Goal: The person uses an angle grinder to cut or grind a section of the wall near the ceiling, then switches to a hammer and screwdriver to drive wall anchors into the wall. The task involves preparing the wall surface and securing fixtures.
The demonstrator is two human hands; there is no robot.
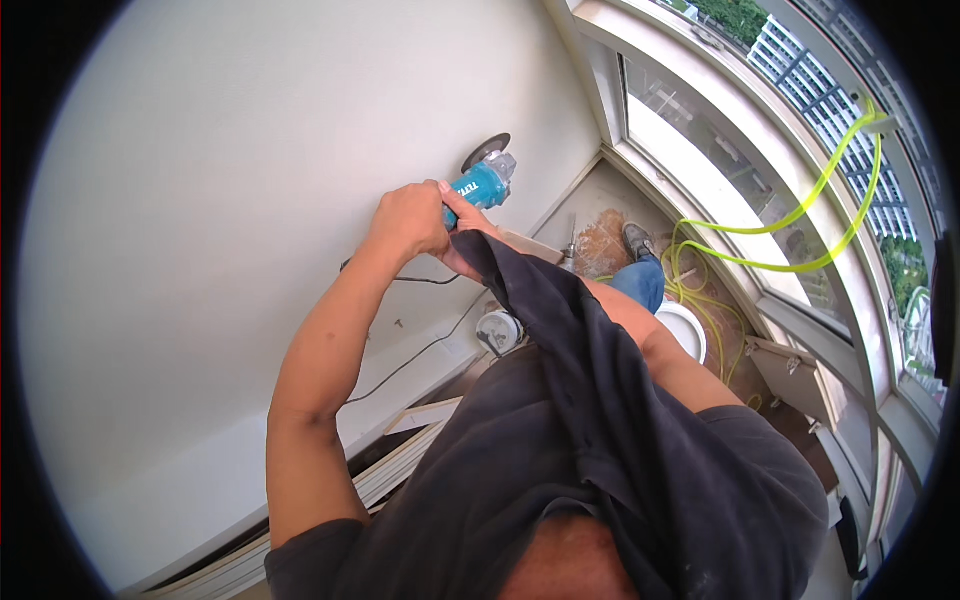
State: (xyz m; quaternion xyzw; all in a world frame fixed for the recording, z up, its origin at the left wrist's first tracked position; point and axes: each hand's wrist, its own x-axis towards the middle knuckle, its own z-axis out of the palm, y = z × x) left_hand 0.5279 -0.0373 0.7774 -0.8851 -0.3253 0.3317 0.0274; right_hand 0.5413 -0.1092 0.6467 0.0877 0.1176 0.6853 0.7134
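Note:
A teal angle grinder [478, 188] with a grey metal head is held between both my hands at the pale wall [230, 160]. Its dark disc [487, 150] is close against the wall; whether it touches, I cannot make out. My left hand [408, 218] wraps round the rear of the body. My right hand [470, 218] closes on the same body from the other side, its thumb along the casing and part of it hidden by my dark shirt [590, 350]. A black cord [425, 280] trails below my hands.
Yellow-green tubing [780, 265] loops from the window frame [740, 190] to the floor. Below stand a white bucket [500, 328] and a white round container [684, 332]. A long-bitted power tool [570, 255] is near my shoe [638, 242]. Long pale strips [400, 460] lie along the wall.

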